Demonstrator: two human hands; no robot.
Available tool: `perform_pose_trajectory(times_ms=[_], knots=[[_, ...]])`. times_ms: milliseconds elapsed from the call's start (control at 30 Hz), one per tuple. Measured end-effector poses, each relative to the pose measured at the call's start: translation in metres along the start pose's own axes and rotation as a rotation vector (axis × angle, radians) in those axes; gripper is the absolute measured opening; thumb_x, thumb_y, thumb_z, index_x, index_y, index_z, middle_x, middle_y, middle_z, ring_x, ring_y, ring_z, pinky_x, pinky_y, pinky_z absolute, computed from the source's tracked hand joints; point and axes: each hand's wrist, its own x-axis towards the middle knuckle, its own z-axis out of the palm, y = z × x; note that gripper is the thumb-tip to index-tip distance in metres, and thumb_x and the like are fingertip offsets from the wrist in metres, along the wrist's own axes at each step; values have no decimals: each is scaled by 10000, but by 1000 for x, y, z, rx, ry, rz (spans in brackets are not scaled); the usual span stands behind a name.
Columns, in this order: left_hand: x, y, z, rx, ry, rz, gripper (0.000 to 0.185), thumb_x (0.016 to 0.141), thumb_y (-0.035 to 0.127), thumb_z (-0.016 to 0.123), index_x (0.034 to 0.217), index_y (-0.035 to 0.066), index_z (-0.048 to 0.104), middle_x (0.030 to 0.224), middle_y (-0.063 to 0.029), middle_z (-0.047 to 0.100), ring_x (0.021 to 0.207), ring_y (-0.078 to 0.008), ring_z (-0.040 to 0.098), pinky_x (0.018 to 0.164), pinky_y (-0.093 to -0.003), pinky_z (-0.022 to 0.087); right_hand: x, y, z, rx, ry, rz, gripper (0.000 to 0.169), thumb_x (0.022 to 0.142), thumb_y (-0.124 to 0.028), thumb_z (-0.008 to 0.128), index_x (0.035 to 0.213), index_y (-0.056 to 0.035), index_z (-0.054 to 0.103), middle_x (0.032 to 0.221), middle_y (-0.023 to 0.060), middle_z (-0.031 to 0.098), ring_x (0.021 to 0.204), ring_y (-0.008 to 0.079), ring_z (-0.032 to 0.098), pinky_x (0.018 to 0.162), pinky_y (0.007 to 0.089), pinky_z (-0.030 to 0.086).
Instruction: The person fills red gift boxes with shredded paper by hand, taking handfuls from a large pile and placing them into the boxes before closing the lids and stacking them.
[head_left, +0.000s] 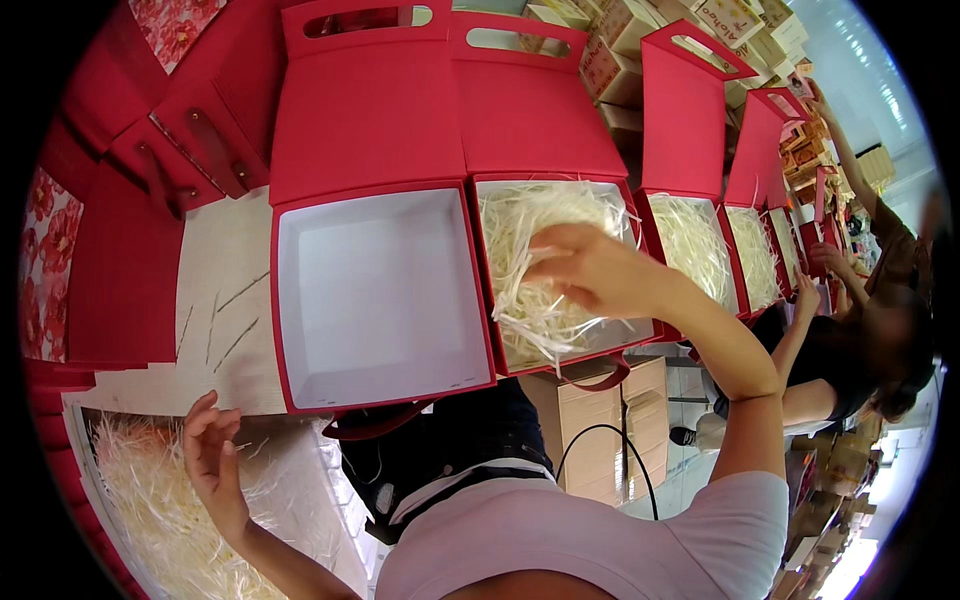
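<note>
My right hand (600, 270) is over an open red gift box and touches the pale shredded paper (540, 322) in it. Its fingers are apart, with loose strands around the tips. Some strands hang over the box's front rim (592, 360). Directly left of it stands another open red box (382, 292), its white inside bare. My left hand (214, 457) is above a large bin of shredded paper (157, 495), with fingers spread and slightly curled. A thin strand shows near its thumb.
Further red boxes with shredded paper (690, 247) continue to the right, lids raised. Closed red boxes with strap handles (214, 150) stand at the left. Behind are stacked printed cartons (615, 67). Co-workers (885, 300) are along the table at right; a cardboard carton (577, 427) stands below.
</note>
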Motion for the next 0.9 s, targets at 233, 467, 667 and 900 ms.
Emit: perform_pose_trajectory(times_ms=[233,467,667,900], knots=[[93,94,113,249,-690,587,248,597,-77,449,787,24,571,752,-96,554,734,-234,524,647,-316,426,-32,10,7,-122,-37,179,172,684,-38,600,853,-57,573,879,111,549,884,309,553,739,403,451],[119,70,307,872,-1206,831,182,710,108,616,863,17,578,902,-98,611,935,-279,547,793,-398,417,-23,7,35,-178,-49,38,305,711,-98,626,1015,-105,601,1093,99,508,978,287,515,843,403,420],[125,68,322,1099,-1070,881,340,683,272,682,965,94,613,916,-82,613,978,-235,507,823,-366,346,-45,5,38,-40,-39,145,354,737,-35,574,1087,-89,553,1126,131,488,886,313,570,744,383,487],[117,62,308,1440,-774,1150,178,696,194,640,854,112,657,990,-72,577,988,-259,497,857,-361,353,-68,-14,9,189,-258,339,237,734,-27,577,967,-44,536,1031,178,514,784,366,586,665,430,464]])
